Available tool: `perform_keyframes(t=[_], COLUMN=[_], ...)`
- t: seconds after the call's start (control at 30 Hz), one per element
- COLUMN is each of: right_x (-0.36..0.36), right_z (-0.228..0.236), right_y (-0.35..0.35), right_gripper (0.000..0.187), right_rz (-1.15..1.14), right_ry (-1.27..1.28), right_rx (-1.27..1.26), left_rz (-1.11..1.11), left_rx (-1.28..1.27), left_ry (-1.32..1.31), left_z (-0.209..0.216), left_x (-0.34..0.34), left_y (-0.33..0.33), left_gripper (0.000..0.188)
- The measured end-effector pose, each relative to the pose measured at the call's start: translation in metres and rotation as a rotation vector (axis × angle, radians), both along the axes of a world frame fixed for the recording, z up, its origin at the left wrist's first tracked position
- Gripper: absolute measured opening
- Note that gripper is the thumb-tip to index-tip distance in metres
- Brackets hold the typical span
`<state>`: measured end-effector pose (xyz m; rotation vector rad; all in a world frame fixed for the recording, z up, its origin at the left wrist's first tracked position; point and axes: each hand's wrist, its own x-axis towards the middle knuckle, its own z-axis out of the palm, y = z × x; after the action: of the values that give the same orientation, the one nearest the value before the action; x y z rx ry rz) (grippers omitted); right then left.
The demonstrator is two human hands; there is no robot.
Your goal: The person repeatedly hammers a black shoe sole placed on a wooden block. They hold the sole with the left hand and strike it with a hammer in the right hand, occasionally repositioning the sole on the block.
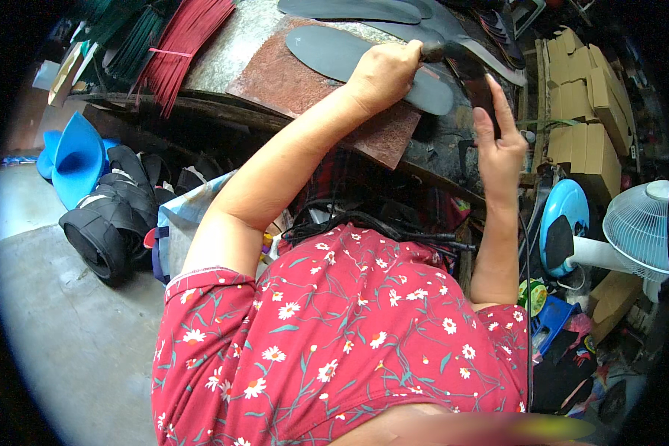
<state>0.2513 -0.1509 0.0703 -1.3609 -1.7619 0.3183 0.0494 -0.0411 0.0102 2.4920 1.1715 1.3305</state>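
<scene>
Over the worktable, my left hand (388,72) is closed in a fist around the knobbed end of a dark, curved piece (468,65). My right hand (502,149) grips the lower end of that piece between thumb and fingers, with the index finger stretched along it. Its exact kind is unclear. Beneath my left hand and wrist lies a grey shoe sole (323,50), partly covered by them. That sole rests on a worn reddish-brown board (271,78). More grey soles (349,9) lie farther back.
Bundles of red strips (182,52) and dark green strips (130,56) lie at the table's left. Blue foam pieces (82,160) and black footwear parts (108,223) are at the left. Cardboard boxes (583,149) stack at the right, above a fan (639,223) and a blue round stool-like thing (561,215).
</scene>
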Motion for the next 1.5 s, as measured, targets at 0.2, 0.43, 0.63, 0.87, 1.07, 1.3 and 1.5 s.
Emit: perform_keyframes(t=[0.2,0.43,0.63,0.87,1.07,1.3,1.5], right_x=[0.009,0.009,0.007,-0.009,-0.017,0.002,-0.004], right_z=[-0.032,-0.032,-0.018,0.021,-0.004,-0.027,0.016], right_y=[0.010,0.010,0.011,0.010,0.021,0.018,0.007], right_gripper=[0.041,0.043,0.040,0.044,0.041,0.041,0.041], right_rz=[-0.221,-0.177,-0.205,0.077,-0.074,-0.260,0.058], right_ry=[-0.286,-0.257,-0.210,0.404,-0.138,-0.232,0.324], right_rx=[-0.137,-0.188,-0.285,0.175,-0.063,-0.322,0.045], left_rz=[0.034,-0.069,0.080,0.163,0.194,-0.022,0.116], left_rx=[-0.384,-0.588,-0.540,-0.240,-0.013,-0.577,-0.360], left_ry=[-0.737,-0.819,-0.698,-0.308,-0.011,-0.782,-0.349], left_z=[-0.002,-0.001,-0.011,-0.003,0.002,-0.008,-0.005], left_x=[-0.013,-0.060,-0.053,-0.053,-0.038,-0.048,-0.048], left_y=[0.017,0.026,0.024,0.019,0.010,0.023,0.022], left_gripper=[0.012,0.012,0.015,0.016,0.017,0.012,0.015])
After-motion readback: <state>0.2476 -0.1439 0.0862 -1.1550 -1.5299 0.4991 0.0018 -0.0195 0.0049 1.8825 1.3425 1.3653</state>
